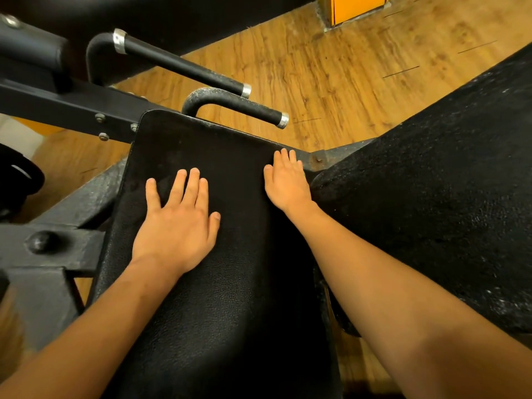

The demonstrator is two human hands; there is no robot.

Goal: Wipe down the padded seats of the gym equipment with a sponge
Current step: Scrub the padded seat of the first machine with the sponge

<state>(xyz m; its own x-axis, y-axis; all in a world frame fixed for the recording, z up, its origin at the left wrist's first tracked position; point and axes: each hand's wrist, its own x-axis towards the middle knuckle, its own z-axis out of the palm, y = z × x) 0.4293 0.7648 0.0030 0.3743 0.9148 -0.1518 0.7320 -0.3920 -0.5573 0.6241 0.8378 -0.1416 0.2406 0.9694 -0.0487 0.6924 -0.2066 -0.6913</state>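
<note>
Nearest in: both forearms reach over the near end of the padded seat (230, 298), black textured vinyl running away from the camera. Left hand (178, 223) lies flat mid-seat, a bit left of centre, palm down, fingers straight and slightly spread. Its grip is open, nothing pinched. Sponge: can't confirm. A slightly darker patch under the left fingertips could be the sponge pressed flat beneath the hand, can't tell. Right hand (288, 182) is farther out on the seat's right edge, near the far right corner, fingers straight and together. Its grip is open too, nothing visibly held; looks like bracing. To the right is a second black pad (446, 182), rougher and flecked white; touching the seat or just beside it, can't tell. To the left is the steel frame (57, 249). Past the far edge are a short handle (239, 106), then a long handle (184, 64), both chrome-capped, over wood floor (331, 67). Judgement: the step in hand is wiping this seat, stroke about mid-pad. The surface looks uniformly dull, so progress is unreadable. Next move calls for even flat pressure from the left palm out to the far edge and corners, right hand steadying, then a shift to the flecked pad.
</note>
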